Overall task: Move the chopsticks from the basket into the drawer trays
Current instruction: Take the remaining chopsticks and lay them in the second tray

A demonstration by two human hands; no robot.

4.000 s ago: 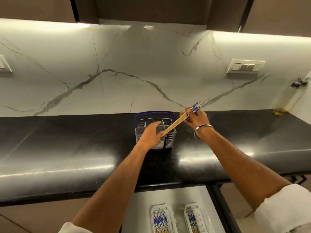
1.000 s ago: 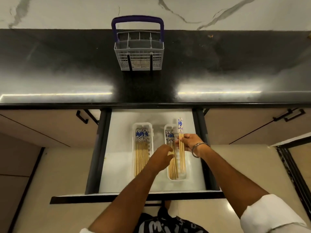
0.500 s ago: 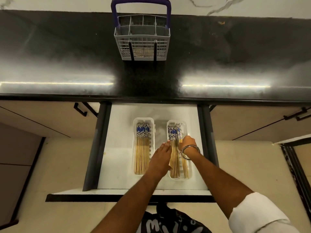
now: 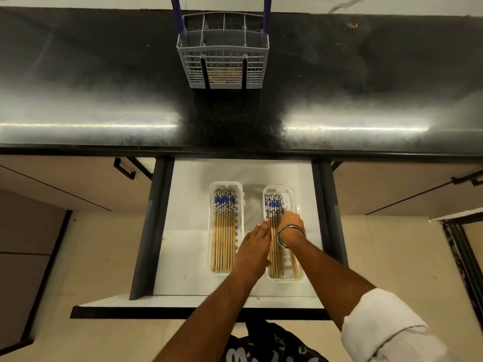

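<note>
The grey wire basket [image 4: 223, 58] with a purple handle stands on the black counter; tan sticks show through its front mesh. Below it the drawer [image 4: 188, 231] is pulled out and holds two clear trays. The left tray [image 4: 212, 231] has a neat row of blue-topped chopsticks [image 4: 224, 239]. The right tray [image 4: 298, 205] holds more chopsticks [image 4: 273, 205]. My right hand [image 4: 291, 224], with a bangle, is curled down on a few chopsticks inside the right tray. My left hand [image 4: 254, 249] lies flat with straight fingers along that tray's left rim.
The black counter [image 4: 104, 100] juts out above the back of the drawer. Dark drawer rails [image 4: 151, 226] run along both sides. Closed cabinet fronts with black handles [image 4: 125, 168] flank the drawer. Beige floor lies below.
My right hand carried chopsticks from above the basket down into the right tray and lowered them among the others. My left hand came down beside that tray and flattened.
</note>
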